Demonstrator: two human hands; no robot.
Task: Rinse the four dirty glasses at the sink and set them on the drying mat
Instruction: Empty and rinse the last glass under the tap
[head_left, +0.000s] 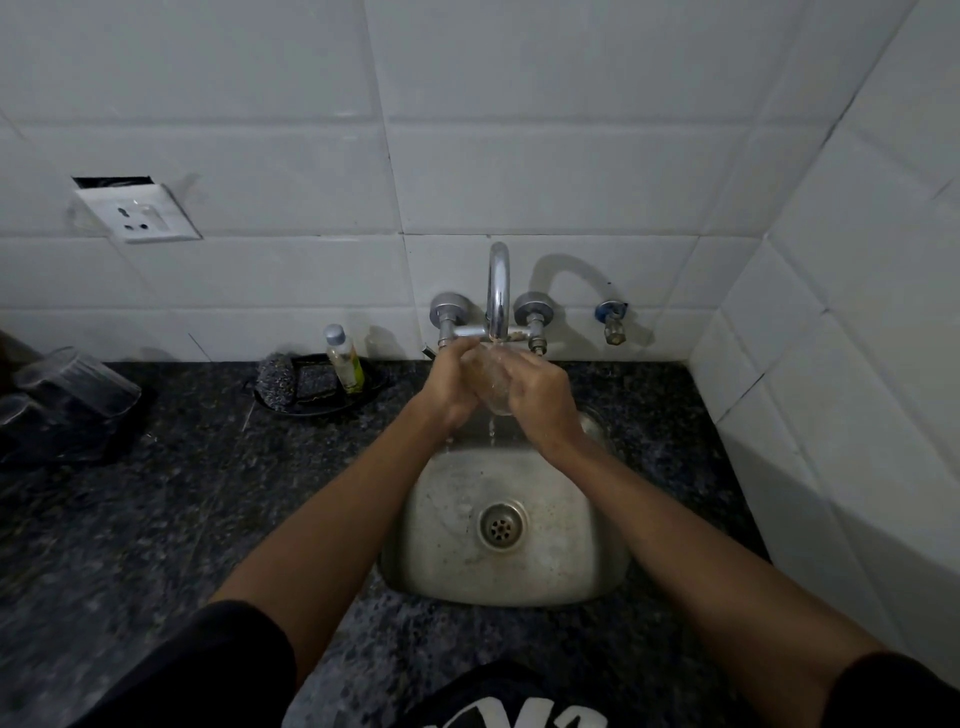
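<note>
Two hands w/ one glass. We stand at dark granite counter (156, 509), steel sink (519, 571) set in it. Left hand (453, 387) & right hand (540, 397) both curl fingers round the clear glass (493, 382), held over sink under faucet (497, 291), water running. More glasses (78, 382) sit far left.
</note>
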